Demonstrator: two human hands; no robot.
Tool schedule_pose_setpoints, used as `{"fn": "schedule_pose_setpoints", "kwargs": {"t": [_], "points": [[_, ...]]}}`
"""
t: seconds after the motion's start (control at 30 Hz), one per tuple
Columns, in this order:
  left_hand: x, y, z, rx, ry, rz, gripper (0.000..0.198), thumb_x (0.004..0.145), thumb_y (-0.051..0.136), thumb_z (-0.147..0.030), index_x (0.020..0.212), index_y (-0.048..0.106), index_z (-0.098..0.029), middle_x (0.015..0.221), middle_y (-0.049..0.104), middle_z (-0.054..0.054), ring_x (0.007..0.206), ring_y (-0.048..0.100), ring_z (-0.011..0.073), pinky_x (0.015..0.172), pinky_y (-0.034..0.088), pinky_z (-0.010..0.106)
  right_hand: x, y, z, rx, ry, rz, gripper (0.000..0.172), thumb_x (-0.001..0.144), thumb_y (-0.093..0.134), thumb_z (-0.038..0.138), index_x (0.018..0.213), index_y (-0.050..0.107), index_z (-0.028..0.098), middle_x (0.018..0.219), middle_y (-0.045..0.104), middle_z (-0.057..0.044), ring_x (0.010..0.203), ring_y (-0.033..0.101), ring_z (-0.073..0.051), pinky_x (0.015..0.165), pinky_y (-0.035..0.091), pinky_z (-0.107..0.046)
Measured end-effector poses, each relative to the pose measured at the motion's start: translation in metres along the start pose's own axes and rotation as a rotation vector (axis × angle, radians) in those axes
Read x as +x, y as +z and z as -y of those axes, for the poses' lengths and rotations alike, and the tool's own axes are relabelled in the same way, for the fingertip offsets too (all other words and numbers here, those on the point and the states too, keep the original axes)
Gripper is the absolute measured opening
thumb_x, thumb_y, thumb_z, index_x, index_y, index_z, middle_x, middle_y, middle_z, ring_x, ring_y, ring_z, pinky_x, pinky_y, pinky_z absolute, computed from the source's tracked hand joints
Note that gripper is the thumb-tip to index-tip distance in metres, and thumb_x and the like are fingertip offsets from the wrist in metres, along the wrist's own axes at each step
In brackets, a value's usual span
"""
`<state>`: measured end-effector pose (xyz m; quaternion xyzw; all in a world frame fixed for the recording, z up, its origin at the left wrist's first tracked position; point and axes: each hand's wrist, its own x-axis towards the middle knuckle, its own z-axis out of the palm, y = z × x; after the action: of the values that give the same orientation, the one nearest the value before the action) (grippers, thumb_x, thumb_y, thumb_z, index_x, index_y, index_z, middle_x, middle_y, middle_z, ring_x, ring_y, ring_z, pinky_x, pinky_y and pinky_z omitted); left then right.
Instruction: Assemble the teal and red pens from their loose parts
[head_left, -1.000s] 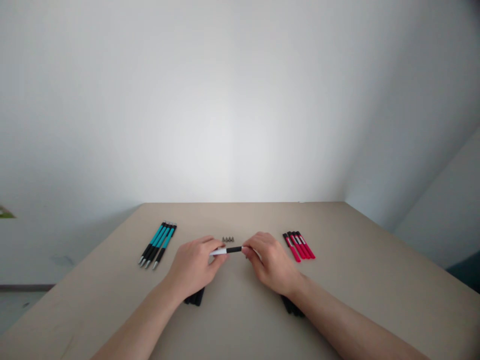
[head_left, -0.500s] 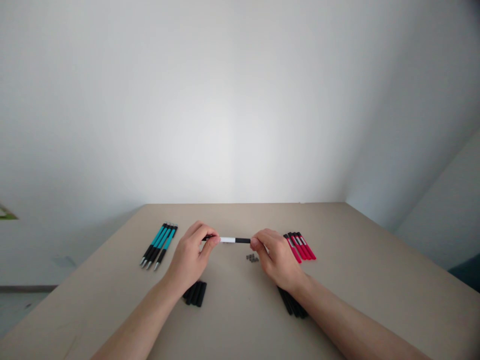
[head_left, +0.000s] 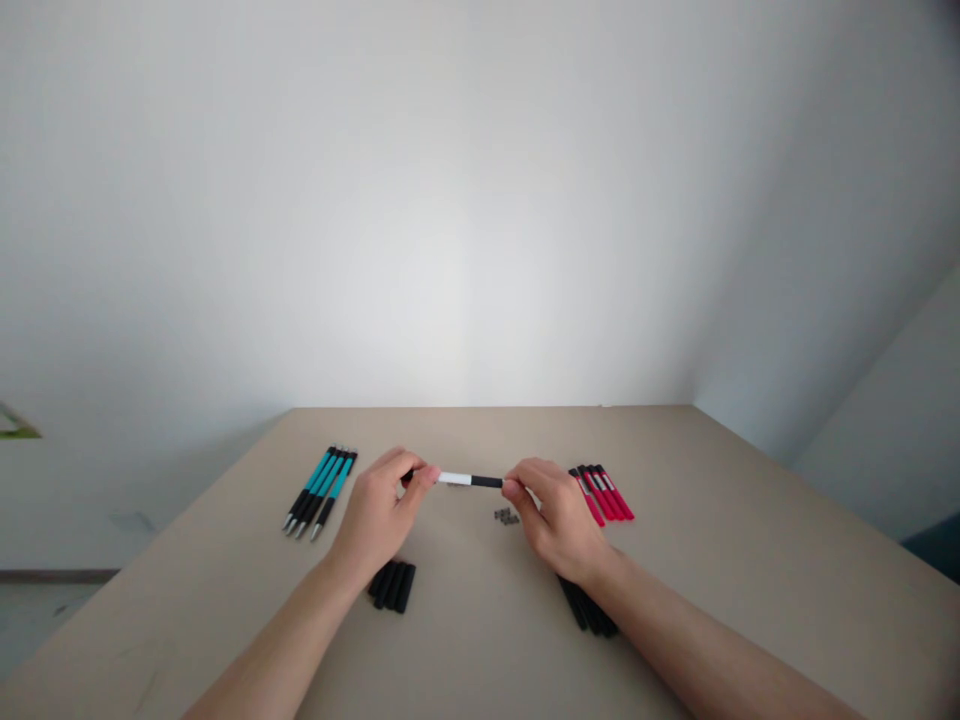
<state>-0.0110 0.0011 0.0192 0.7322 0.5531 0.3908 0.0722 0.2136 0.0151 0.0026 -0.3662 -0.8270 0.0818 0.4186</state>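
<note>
A slim pen [head_left: 456,479] with a white middle and a black section on its right is held level above the table. My left hand [head_left: 384,508] pinches its left end between thumb and fingers, and those fingers cover part of the black end. At the opposite end, my right hand [head_left: 555,515] grips the black section with thumb and forefinger; the tip is hidden. Small dark grey pieces [head_left: 506,516] lie in a little cluster just left of my right hand. Several short black tubes [head_left: 393,586] rest below my left wrist.
Several teal-and-black pens [head_left: 322,490] lie in a row at the left. Several red tubes [head_left: 606,492] with black ends sit beyond my right hand. Longer black sticks [head_left: 586,606] are partly covered by my right forearm. The beige table [head_left: 480,640] meets a white wall behind.
The pen tilts slightly, its left end a little higher than before. My left thumb and fingers have shifted around that end. Both hands still hold the pen.
</note>
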Motion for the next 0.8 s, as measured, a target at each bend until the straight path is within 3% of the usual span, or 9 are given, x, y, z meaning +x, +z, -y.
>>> {"fn": "schedule_pose_setpoints", "kwargs": {"t": [0.17, 0.33, 0.5, 0.7, 0.8], "points": [[-0.0005, 0.0023, -0.0002, -0.057, -0.148, 0.051, 0.041, 0.088, 0.042, -0.049, 0.067, 0.057, -0.018, 0.053, 0.045, -0.004, 0.052, 0.043, 0.0129, 0.051, 0.029, 0.023, -0.0011, 0.0015, -0.0022, -0.011, -0.010, -0.049, 0.018, 0.094, 0.043, 0.023, 0.085, 0.058, 0.017, 0.075, 0.062, -0.006, 0.071, 0.055, -0.018, 0.066, 0.041, -0.030], [0.0000, 0.0019, -0.0003, -0.069, -0.122, 0.094, 0.043, 0.089, 0.040, -0.049, 0.068, 0.059, -0.017, 0.058, 0.049, -0.002, 0.057, 0.045, 0.0141, 0.054, 0.032, 0.024, -0.0014, 0.0003, -0.0037, -0.007, 0.016, 0.026, 0.017, 0.094, 0.047, 0.026, 0.085, 0.059, 0.018, 0.076, 0.062, -0.005, 0.071, 0.055, -0.018, 0.067, 0.041, -0.030], [0.0007, -0.0004, -0.0022, -0.124, -0.142, 0.110, 0.042, 0.088, 0.040, -0.049, 0.067, 0.058, -0.017, 0.056, 0.047, -0.002, 0.056, 0.045, 0.0146, 0.053, 0.032, 0.024, 0.0002, -0.0018, -0.0010, -0.010, -0.016, 0.093, 0.026, 0.097, 0.042, 0.028, 0.079, 0.059, 0.017, 0.069, 0.059, -0.003, 0.065, 0.053, -0.016, 0.063, 0.038, -0.027], [-0.0004, 0.0011, -0.0013, -0.181, -0.051, 0.058, 0.035, 0.087, 0.047, -0.044, 0.070, 0.061, -0.017, 0.063, 0.052, 0.000, 0.061, 0.047, 0.0141, 0.056, 0.034, 0.023, -0.0022, -0.0004, -0.0034, -0.034, -0.016, 0.134, 0.036, 0.097, 0.041, 0.025, 0.063, 0.052, 0.018, 0.057, 0.050, 0.000, 0.057, 0.047, -0.013, 0.060, 0.034, -0.026], [-0.0005, 0.0037, 0.0014, -0.308, -0.141, 0.002, 0.032, 0.085, 0.052, -0.046, 0.080, 0.063, -0.016, 0.068, 0.057, 0.001, 0.061, 0.049, 0.0137, 0.056, 0.037, 0.023, -0.0025, 0.0008, -0.0036, -0.052, 0.004, 0.071, 0.031, 0.096, 0.043, 0.027, 0.069, 0.056, 0.018, 0.062, 0.055, -0.001, 0.061, 0.050, -0.014, 0.061, 0.035, -0.026]]}}
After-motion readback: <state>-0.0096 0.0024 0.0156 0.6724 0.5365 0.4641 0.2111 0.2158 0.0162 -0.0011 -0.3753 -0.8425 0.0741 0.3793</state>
